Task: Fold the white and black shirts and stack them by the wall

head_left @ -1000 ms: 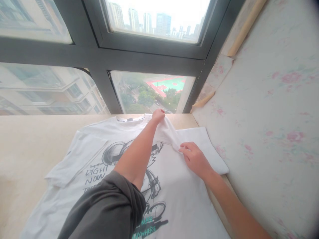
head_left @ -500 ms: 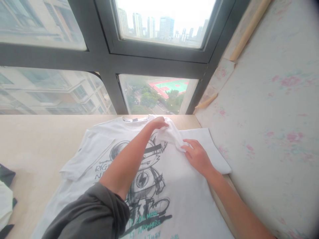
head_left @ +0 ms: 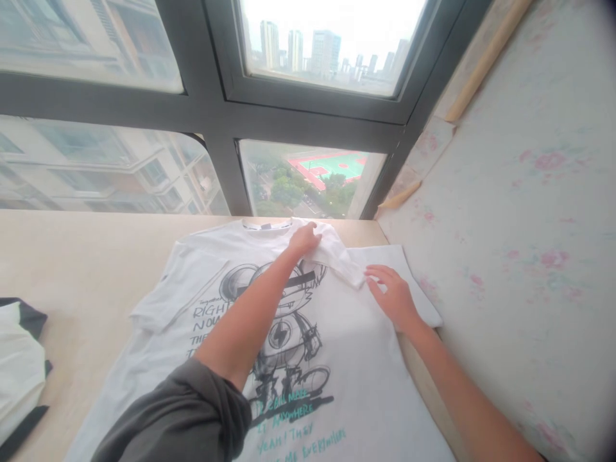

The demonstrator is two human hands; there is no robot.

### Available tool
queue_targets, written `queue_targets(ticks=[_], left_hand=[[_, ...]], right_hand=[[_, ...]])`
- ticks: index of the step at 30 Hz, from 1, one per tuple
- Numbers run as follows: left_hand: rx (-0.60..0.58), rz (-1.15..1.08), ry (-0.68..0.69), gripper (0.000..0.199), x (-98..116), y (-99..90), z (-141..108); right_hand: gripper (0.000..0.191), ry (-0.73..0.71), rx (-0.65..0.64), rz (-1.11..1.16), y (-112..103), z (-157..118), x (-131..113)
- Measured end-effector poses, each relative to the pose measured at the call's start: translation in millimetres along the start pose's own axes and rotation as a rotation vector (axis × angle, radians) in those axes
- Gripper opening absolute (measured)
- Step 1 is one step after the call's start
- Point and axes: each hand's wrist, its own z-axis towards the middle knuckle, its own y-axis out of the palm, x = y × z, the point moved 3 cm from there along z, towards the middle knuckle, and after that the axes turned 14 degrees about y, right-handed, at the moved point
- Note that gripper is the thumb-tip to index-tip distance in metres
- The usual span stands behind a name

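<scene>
Left hand (head_left: 305,240) lowered the shoulder fold onto the t-shirt (head_left: 337,359), right hand (head_left: 394,296) flattened beside it

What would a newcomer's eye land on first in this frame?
Probably the white T-shirt spread face up on the pale table, its black cartoon print and teal lettering running down the middle. Next come the two bare hands at its far right shoulder: the left hand pinches the bunched fabric near the collar, and the right hand rests flat by the sleeve. Behind them, the dark-framed window looks down on a green and red sports court.
</scene>
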Motion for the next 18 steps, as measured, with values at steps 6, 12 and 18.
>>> queue_targets(ticks=[6, 12, 18], left_hand=[[-0.024, -0.107, 0.014, 0.043, 4.6, -20.9, -34.5], [0.034, -0.174, 0.003, 0.042, 15.3, -28.9, -42.6], [0.098, -0.059, -0.079, 0.037, 16.0, -22.5, -41.7]], right_hand=[[0.033, 0.286, -0.108, -0.025, 6.0, 20.8, 14.1], [0.033, 0.226, -0.173, -0.161, 21.2, 32.3, 11.9], [0.025, 0.237, -0.196, -0.239, 25.7, 36.5, 10.7]])
